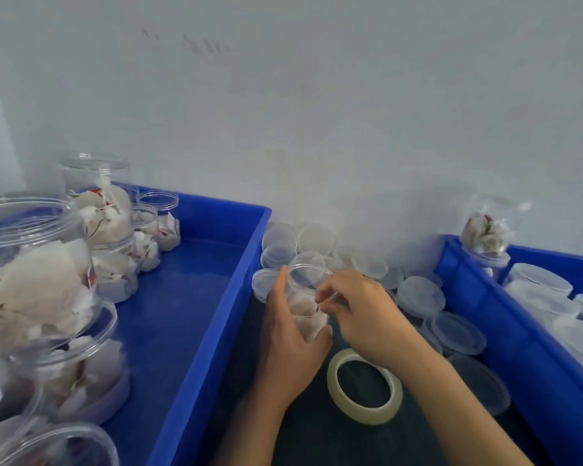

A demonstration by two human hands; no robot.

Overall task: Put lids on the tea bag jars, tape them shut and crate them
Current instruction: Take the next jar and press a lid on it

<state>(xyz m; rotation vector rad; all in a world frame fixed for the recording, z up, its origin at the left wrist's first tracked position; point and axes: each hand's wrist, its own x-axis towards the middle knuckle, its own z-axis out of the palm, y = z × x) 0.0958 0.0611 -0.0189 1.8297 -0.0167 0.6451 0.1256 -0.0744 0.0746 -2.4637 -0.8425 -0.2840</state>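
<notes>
Now L hand (292,331) grips jar (308,297); R hand (360,317) at rim.

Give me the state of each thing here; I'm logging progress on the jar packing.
jar in hand: upright, no lid, tea bags inside, gripped by left hand.
right hand: fingers curled at the jar's rim.
tape roll: flat, untouched.
loose lids: piled, unused.
left crate: holds unlidded filled jars.
right crate: holds lidded jars.

The crates (216,270) are bright blue, the table (317,432) dark blue-black, the jars (91,203) and lids (418,294) clear to frosted white, the tea bags (44,290) white with red tags, the tape (364,386) pale yellowish and the wall (317,112) pale grey-white.
</notes>
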